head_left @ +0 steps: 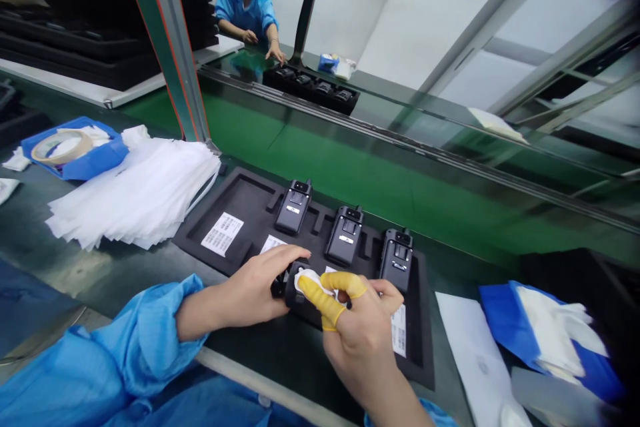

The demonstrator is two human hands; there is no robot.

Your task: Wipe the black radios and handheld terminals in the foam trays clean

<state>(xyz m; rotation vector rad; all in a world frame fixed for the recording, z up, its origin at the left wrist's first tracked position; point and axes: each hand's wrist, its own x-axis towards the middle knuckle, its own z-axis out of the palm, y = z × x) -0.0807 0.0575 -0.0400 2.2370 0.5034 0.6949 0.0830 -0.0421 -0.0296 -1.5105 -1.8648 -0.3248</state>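
My left hand [255, 287] is closed around a black walkie-talkie [295, 295], holding it above the front of a black foam tray [245, 188]. Yellow finger cots cover some fingers of my right hand [353, 320]. Those fingers pinch a small white cloth [309, 275] and press it on the walkie-talkie's end. Behind my hands, one walkie-talkie [294, 208] lies in the tray, with a second walkie-talkie [344, 237] and a third walkie-talkie [397, 259] to its right. A white barcode label sheet [223, 235] rests in the tray's left slot. My hands hide part of the tray.
Left of the tray are a stack of white bags [135, 193] and a blue box [107, 157] with a tape roll [61, 147]. To the right are a white sheet [475, 353] and a blue box of cloths [510, 320]. Across the divider, a person [247, 10] reaches toward another tray [311, 90].
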